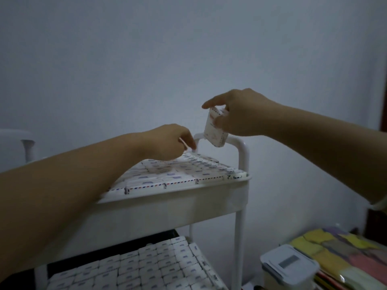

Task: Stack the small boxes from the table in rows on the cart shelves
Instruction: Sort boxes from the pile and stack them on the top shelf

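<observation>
Gripping a bundle of white boxes [215, 130] in the right hand [240, 114]: thumb on the near face, index finger stretched over the top, other fingers curled behind. Hard to tell whether 1 box or 2. Held in the air, tilted, above the far right corner of the white cart [171, 197], near its curved handle [240, 147] and clear of the rows below.

With the left hand [167, 141] stretched out over the far part of the top shelf, fingers curled downward, fingertips [191, 146] at the box tops. Too blurred to tell whether pinching a box or only touching.

On the top shelf, top-shelf rows [188, 170] of small boxes lying flat, packed close and reaching above the rim, striped edges facing near. On the shelf beneath, lower-shelf rows [146, 266] of the same boxes, also tightly packed.

To the right, low and near: a pale lidded container [289, 264]. Beside it, further right, flat stacks of yellow, pink and lilac sheets [335, 248]. Behind everything, a plain wall [188, 49].
</observation>
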Demonstrator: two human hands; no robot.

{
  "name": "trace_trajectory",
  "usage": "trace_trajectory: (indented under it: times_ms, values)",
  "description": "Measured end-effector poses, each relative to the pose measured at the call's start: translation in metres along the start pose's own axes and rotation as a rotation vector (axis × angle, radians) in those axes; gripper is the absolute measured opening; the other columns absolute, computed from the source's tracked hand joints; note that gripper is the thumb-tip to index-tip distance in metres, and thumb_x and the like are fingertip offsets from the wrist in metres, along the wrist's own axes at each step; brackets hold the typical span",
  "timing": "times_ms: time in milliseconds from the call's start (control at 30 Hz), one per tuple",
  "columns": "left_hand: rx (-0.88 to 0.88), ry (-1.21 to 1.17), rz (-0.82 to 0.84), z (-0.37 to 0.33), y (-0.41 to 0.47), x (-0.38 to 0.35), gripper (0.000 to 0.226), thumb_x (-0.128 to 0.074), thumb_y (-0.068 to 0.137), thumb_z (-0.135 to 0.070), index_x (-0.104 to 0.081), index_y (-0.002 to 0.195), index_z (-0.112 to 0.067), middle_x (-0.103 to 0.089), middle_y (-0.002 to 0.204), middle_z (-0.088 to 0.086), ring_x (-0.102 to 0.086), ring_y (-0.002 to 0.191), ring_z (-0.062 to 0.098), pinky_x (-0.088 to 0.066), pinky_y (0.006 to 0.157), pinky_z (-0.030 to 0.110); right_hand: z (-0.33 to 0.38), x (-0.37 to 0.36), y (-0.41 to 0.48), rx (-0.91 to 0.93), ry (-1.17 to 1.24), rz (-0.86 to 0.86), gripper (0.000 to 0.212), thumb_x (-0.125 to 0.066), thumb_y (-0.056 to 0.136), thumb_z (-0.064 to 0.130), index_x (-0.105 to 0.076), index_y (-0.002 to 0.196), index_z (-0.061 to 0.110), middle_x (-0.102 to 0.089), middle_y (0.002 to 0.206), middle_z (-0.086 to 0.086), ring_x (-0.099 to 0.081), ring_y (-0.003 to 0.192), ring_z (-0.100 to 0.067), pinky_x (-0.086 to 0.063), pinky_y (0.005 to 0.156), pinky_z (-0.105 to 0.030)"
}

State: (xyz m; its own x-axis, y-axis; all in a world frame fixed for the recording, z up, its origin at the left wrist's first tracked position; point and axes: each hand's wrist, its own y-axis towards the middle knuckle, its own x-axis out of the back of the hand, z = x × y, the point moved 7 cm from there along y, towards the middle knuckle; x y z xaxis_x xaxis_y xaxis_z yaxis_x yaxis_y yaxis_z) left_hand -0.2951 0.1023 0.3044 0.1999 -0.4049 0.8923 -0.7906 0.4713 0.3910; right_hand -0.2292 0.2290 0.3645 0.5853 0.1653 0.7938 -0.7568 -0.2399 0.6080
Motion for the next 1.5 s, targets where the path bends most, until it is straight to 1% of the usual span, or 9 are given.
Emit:
trace_trajectory:
  times_ms: [200,300,400,567,833,1100,1200,1300,1500]
  values:
    - [-0.197,0.025,0.190,-0.035,-0.007,-0.026,0.067,-0.034,0.079,0.009,-0.068,0.117,-0.035,-0.064,0.126,-0.011,-0.056,0.111,-0.004,-0.039,0.104,0.019,0.003,-0.017,-0.004,0.001,-0.138,0.033,0.047,-0.057,0.089,0.026,-0.052,0.135,0.037,-0.058,0.131,0.004,-0.055,0.108,-0.018,-0.038,0.073,-0.024]
    - [-0.243,0.105,0.207,-0.043,-0.010,-0.030,0.070,-0.035,0.084,0.007,-0.057,0.130,-0.040,-0.056,0.111,-0.026,-0.049,0.083,-0.028,-0.030,0.076,-0.008,0.004,-0.023,-0.003,-0.022,-0.253,0.080,0.043,-0.058,0.086,0.025,-0.057,0.129,0.030,-0.061,0.122,0.001,-0.058,0.101,-0.022,-0.041,0.066,-0.026]
    - [-0.240,0.155,0.212,-0.047,-0.015,-0.026,0.071,-0.034,0.085,0.008,-0.055,0.131,-0.042,-0.047,0.081,-0.030,-0.039,0.057,-0.033,-0.027,0.062,-0.010,0.007,-0.021,-0.002,-0.020,-0.368,0.038,0.036,-0.059,0.087,0.025,-0.056,0.123,0.021,-0.060,0.102,-0.001,-0.055,0.083,-0.021,-0.032,0.052,-0.026]
    - [-0.221,0.260,0.283,-0.044,-0.021,-0.025,0.075,-0.034,0.084,0.004,-0.049,0.133,-0.050,-0.048,0.142,-0.022,-0.045,0.124,-0.004,-0.032,0.108,0.018,0.013,-0.018,-0.003,0.029,-0.472,-0.007,0.026,-0.064,0.087,0.032,-0.064,0.110,0.020,-0.063,0.095,0.000,-0.055,0.077,-0.019,-0.029,0.051,-0.026]
    - [-0.161,0.131,0.325,-0.036,-0.017,-0.020,0.073,-0.034,0.082,0.009,-0.063,0.121,-0.047,-0.055,0.133,-0.025,-0.049,0.112,-0.009,-0.030,0.099,0.011,0.018,-0.019,-0.009,0.117,-0.466,0.009,0.042,-0.067,0.084,0.048,-0.062,0.117,0.022,-0.067,0.103,0.002,-0.062,0.091,-0.021,-0.040,0.064,-0.029]
    - [-0.150,0.043,0.311,-0.031,-0.017,-0.019,0.067,-0.036,0.087,0.010,-0.068,0.115,-0.041,-0.058,0.129,-0.024,-0.050,0.120,-0.006,-0.033,0.108,0.017,0.026,-0.024,-0.028,0.175,-0.591,-0.050,0.022,-0.057,0.092,0.044,-0.063,0.092,0.023,-0.049,0.071,0.000,-0.042,0.065,-0.018,-0.019,0.047,-0.025]
    - [-0.138,0.036,0.320,-0.032,-0.017,-0.020,0.066,-0.035,0.087,0.011,-0.068,0.118,-0.037,-0.059,0.128,-0.023,-0.051,0.118,-0.007,-0.034,0.106,0.015,0.018,-0.030,-0.035,0.224,-0.682,0.002,0.017,-0.050,0.093,0.033,-0.062,0.088,0.024,-0.057,0.093,0.000,-0.045,0.081,-0.016,-0.033,0.057,-0.027]
    - [-0.127,0.024,0.307,-0.031,-0.017,-0.019,0.064,-0.036,0.088,0.010,-0.069,0.117,-0.037,-0.060,0.126,-0.024,-0.052,0.112,-0.010,-0.034,0.102,0.013,0.004,-0.040,-0.037,0.226,-0.682,0.111,0.030,-0.045,0.092,0.031,-0.068,0.111,0.030,-0.041,0.145,0.000,-0.030,0.130,-0.023,-0.035,0.100,-0.037]
    - [-0.117,-0.006,0.275,-0.032,-0.014,-0.019,0.059,-0.038,0.089,0.007,-0.071,0.114,-0.035,-0.062,0.124,-0.023,-0.051,0.091,-0.022,-0.036,0.087,0.002,-0.008,-0.062,-0.042,0.104,-0.510,0.329,0.035,-0.047,0.092,0.023,-0.065,0.121,0.031,-0.008,0.161,0.000,0.004,0.146,-0.028,-0.021,0.112,-0.044]
